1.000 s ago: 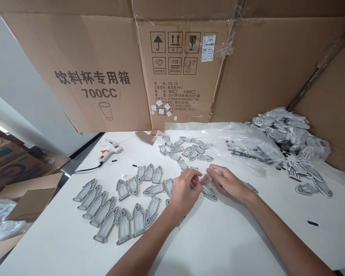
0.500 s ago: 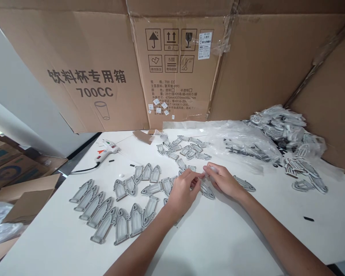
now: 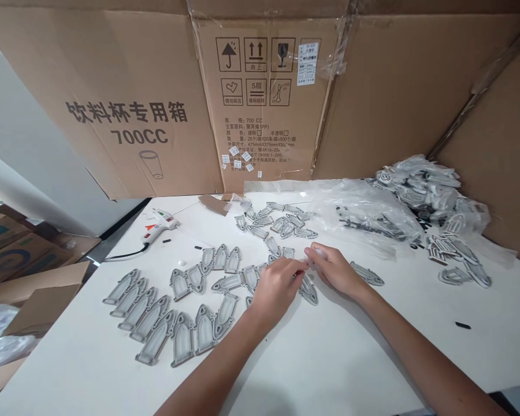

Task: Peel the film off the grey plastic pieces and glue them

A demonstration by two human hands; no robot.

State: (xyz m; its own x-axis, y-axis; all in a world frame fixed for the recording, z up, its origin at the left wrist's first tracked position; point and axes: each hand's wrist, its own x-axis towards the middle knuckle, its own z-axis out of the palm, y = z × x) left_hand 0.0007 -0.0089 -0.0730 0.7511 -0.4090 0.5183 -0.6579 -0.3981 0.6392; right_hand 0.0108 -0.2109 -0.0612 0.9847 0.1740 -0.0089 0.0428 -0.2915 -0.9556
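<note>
My right hand (image 3: 333, 267) is closed around a small whitish, tube-like thing (image 3: 319, 252), mostly covered by the fingers. Touching or nearly touching it, the fingertips of my left hand (image 3: 279, 286) are pinched together; whatever they hold is too small to make out. Both hands meet above the middle of the table. Beneath and beside them lie grey, boat-shaped flat pieces with pale centres, one (image 3: 308, 289) just under the fingers. Another such piece (image 3: 367, 274) rests to the right of my right wrist. Joined rows of these pieces (image 3: 156, 341) spread out left of my left forearm.
A white glue gun (image 3: 159, 224) with a black cord lies at the back left. Clear plastic bags (image 3: 364, 216) and a heap of wrapped grey pieces (image 3: 429, 188) sit back right. Cardboard (image 3: 260, 98) walls off the white table's (image 3: 320, 370) rear. Small black strips (image 3: 463, 326) lie about.
Both hands stay together at nearly the same spot, with the fingers shifted only slightly. The view has tilted a little; the pieces on the table lie as before.
</note>
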